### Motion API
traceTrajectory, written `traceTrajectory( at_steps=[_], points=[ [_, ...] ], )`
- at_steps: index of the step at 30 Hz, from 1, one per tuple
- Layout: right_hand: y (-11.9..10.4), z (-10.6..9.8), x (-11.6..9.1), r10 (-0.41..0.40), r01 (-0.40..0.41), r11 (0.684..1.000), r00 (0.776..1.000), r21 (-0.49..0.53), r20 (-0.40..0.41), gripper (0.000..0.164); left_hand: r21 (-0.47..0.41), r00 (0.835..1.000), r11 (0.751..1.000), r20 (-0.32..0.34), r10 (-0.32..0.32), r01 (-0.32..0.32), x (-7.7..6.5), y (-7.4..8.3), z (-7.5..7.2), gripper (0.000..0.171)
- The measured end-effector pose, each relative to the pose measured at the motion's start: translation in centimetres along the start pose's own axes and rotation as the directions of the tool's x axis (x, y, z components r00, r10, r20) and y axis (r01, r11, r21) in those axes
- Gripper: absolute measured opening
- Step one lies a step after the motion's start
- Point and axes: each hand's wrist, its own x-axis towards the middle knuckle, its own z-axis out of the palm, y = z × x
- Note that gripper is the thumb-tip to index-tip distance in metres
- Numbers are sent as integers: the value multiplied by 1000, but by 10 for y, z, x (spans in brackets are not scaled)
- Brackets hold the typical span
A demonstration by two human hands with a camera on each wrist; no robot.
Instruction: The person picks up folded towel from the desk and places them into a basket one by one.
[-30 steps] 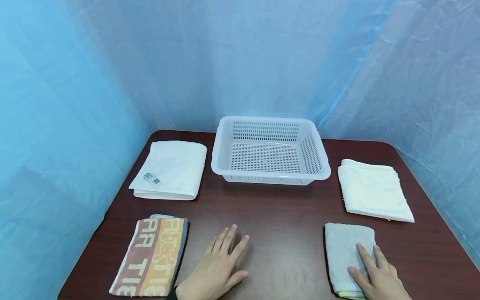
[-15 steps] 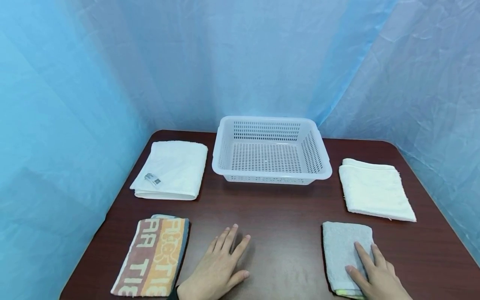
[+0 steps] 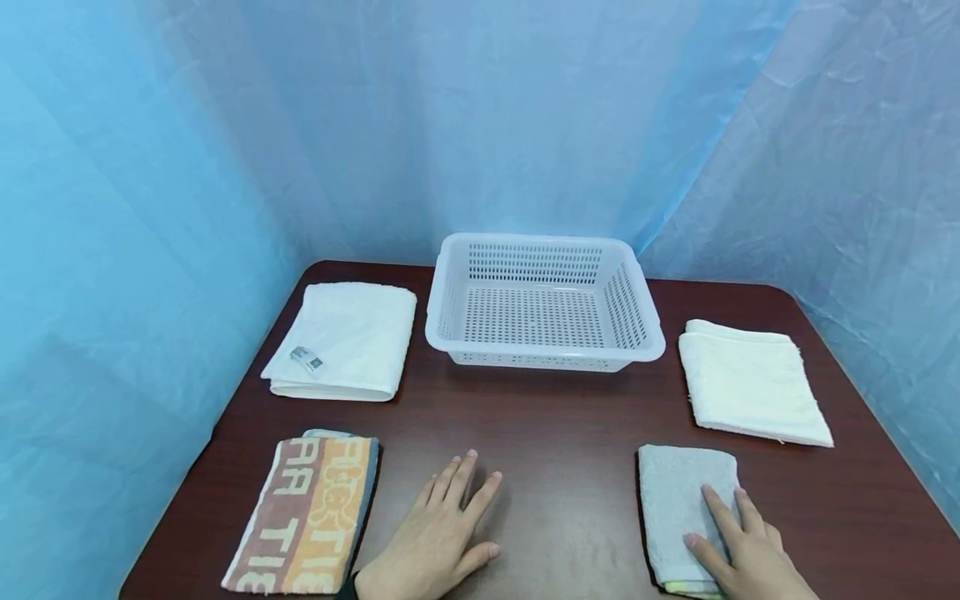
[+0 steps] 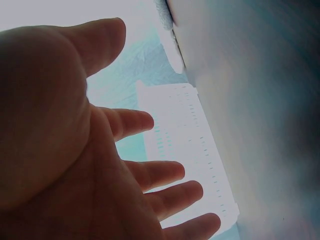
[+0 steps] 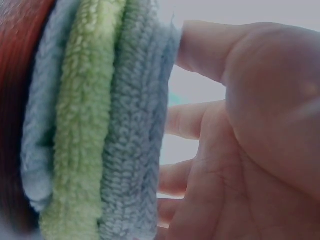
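Note:
My right hand [image 3: 750, 550] rests with extended fingers on a folded grey towel [image 3: 682, 500] at the table's front right. In the right wrist view, the towel's stacked layers [image 5: 82, 125] show grey and lime green, with the fingertips meeting the top layer. My left hand [image 3: 435, 525] lies palm down near the front middle, fingers spread, holding nothing. To its left is a folded towel [image 3: 303, 517] patterned in brown and orange with pale letters. Behind the left palm, the left wrist view shows the pale basket [image 4: 185, 135].
A white perforated plastic basket [image 3: 543, 350] stands at the back middle of the dark brown table [image 3: 525, 417]. One folded white towel [image 3: 345, 333] with a tag lies back left, another white towel [image 3: 750, 383] at the right. Blue curtains [image 3: 480, 117] surround the table.
The grey towel has slid slightly to the left under my right hand, which shifted with it. My left hand has stayed in place.

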Motion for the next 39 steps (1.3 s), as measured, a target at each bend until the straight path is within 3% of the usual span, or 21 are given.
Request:
traceTrajectory(
  at_steps=[39],
  points=[
    [-26,2,0,-71,70,997,997,-27,-28,82,-28,1000,1000,-6,-5,5,0,0,4,71]
  ],
)
